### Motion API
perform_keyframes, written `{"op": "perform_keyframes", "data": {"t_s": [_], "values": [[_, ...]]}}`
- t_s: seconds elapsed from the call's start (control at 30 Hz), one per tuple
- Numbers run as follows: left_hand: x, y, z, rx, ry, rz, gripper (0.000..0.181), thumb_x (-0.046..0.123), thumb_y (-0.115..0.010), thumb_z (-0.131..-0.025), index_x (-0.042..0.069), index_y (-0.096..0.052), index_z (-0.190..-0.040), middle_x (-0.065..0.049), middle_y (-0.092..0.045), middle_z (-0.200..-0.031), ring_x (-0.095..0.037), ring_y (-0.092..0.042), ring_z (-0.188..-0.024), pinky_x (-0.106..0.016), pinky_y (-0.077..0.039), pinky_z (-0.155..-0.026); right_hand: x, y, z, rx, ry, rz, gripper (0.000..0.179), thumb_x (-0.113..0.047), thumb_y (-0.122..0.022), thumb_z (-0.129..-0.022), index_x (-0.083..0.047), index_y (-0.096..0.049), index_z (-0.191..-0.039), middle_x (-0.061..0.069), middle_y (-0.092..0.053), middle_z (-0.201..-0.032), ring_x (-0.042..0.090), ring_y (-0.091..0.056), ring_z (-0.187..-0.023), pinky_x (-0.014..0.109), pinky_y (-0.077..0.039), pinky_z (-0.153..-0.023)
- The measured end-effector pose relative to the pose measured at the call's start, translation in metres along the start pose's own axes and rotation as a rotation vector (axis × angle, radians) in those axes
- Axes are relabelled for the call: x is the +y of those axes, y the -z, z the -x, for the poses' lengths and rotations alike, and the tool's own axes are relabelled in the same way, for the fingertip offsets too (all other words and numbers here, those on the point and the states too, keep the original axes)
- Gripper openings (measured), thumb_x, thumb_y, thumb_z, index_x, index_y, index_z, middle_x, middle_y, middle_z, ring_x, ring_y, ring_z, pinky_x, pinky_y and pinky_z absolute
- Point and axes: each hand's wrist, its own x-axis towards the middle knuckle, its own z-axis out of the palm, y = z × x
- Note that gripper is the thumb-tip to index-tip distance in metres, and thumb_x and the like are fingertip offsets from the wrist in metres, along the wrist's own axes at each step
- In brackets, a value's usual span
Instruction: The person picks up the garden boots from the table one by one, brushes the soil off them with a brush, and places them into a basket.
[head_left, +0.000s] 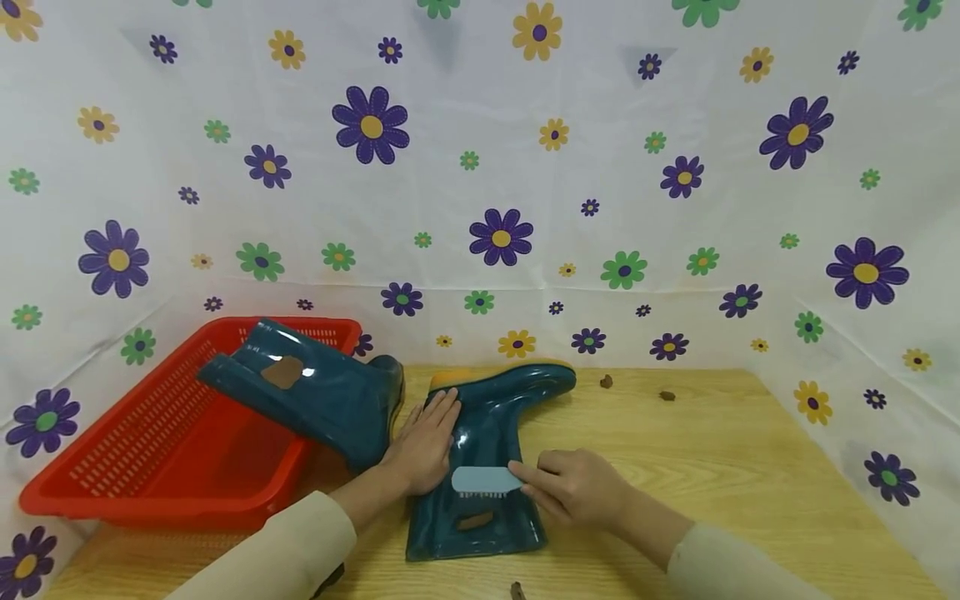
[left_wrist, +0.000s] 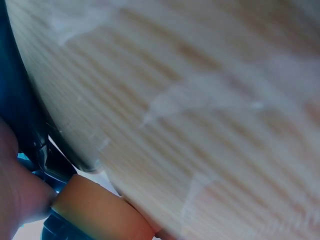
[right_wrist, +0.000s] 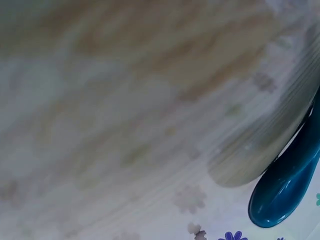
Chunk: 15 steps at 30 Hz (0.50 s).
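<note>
A dark teal rubber boot (head_left: 480, 437) lies on its side on the wooden table, toe pointing right and yellow sole facing the back wall. My left hand (head_left: 424, 442) rests on its ankle area with fingers extended. In my right hand (head_left: 573, 490) is the handle of a light blue brush (head_left: 486, 481), gripped with bristles down over the boot's shaft. Just below the bristles, a brown mud patch (head_left: 476, 521) marks the shaft. The right wrist view catches the boot's toe (right_wrist: 280, 200); the left wrist view shows part of the orange-yellow sole (left_wrist: 100, 207).
A second teal boot (head_left: 315, 392) with a brown patch (head_left: 282, 372) leans across the rim of a red plastic basket (head_left: 172, 508) at left. Brown crumbs (head_left: 667, 396) lie on the table (head_left: 712, 475) at the back right, and another brown piece (head_left: 517, 591) at the front edge.
</note>
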Motion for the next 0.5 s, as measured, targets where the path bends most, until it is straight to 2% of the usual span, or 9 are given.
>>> {"op": "perform_keyframes", "data": {"t_s": [0.13,0.27,0.37,0.5], "values": [[0.0,-0.001,0.0,0.002,0.0,0.003,0.053,0.021,-0.039,-0.106,0.003,-0.03,-0.156,-0.01,-0.018,-0.167,-0.029,-0.017,-0.154,-0.053,-0.018,-0.123,-0.002,0.002,0.003,-0.132,0.004,0.059,0.04,-0.031,-0.038,-0.109,-0.014,-0.071,-0.123,-0.006,-0.057,-0.072,0.001,-0.042,-0.058,0.008,-0.038,-0.053],[0.0,-0.001,-0.002,0.008,-0.001,-0.003,0.053,0.02,-0.039,-0.106,0.003,-0.031,-0.155,-0.01,-0.019,-0.167,-0.028,-0.016,-0.154,-0.053,-0.019,-0.123,-0.008,0.006,0.002,-0.268,0.012,0.025,0.032,-0.03,-0.048,-0.106,-0.016,-0.071,-0.124,-0.006,-0.066,-0.078,0.0,-0.051,-0.061,0.009,-0.045,-0.058],[0.0,-0.002,-0.002,0.005,0.003,0.004,0.053,0.021,-0.04,-0.106,0.003,-0.031,-0.155,-0.01,-0.019,-0.167,-0.028,-0.016,-0.154,-0.053,-0.018,-0.123,-0.011,0.011,0.002,-0.302,0.064,-0.03,0.03,-0.027,-0.053,-0.104,-0.015,-0.07,-0.125,-0.006,-0.069,-0.081,0.001,-0.057,-0.064,0.009,-0.048,-0.061],[0.0,-0.003,-0.001,0.003,0.007,0.021,0.053,0.021,-0.04,-0.106,0.003,-0.031,-0.155,-0.01,-0.019,-0.167,-0.029,-0.017,-0.154,-0.053,-0.019,-0.123,-0.014,0.014,0.005,-0.297,0.111,-0.062,0.031,-0.026,-0.05,-0.105,-0.014,-0.069,-0.125,-0.007,-0.066,-0.078,0.0,-0.054,-0.063,0.006,-0.044,-0.06]]}}
